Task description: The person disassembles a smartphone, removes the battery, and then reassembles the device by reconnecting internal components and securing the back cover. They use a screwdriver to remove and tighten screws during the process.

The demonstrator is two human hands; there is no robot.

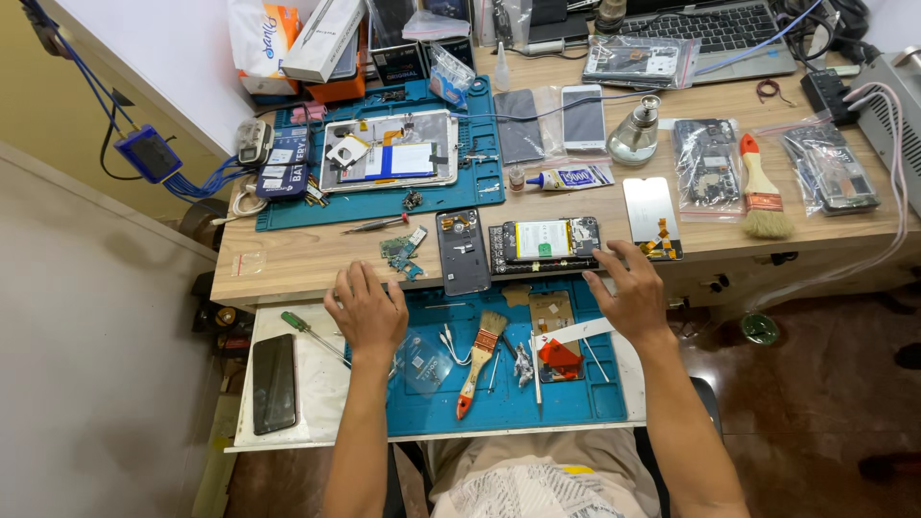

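- Opened phone (545, 242), its white battery and circuit board showing, lies at the near edge of the wooden desk (297, 261), at about twelve o'clock from the blue mat (537, 398).
- Right hand (628, 293) rests at the phone's four o'clock corner, its fingers (614, 257) spread and flat, touching the edge and gripping nothing.
- Left hand (366, 312) lies palm down on the mat's far left edge, fingers loosely spread, holding nothing; small green boards (401, 254) sit just beyond it at one o'clock.
- Dark back cover (462, 251) lies just beside the phone at nine o'clock.
- Loose screen (650, 213) with orange flex sits at the phone's two o'clock.
- Judged from this, the step is a pause between tool picks; the next move calls for taking a tool, such as the brush (480, 360) or the screwdriver (309, 331).
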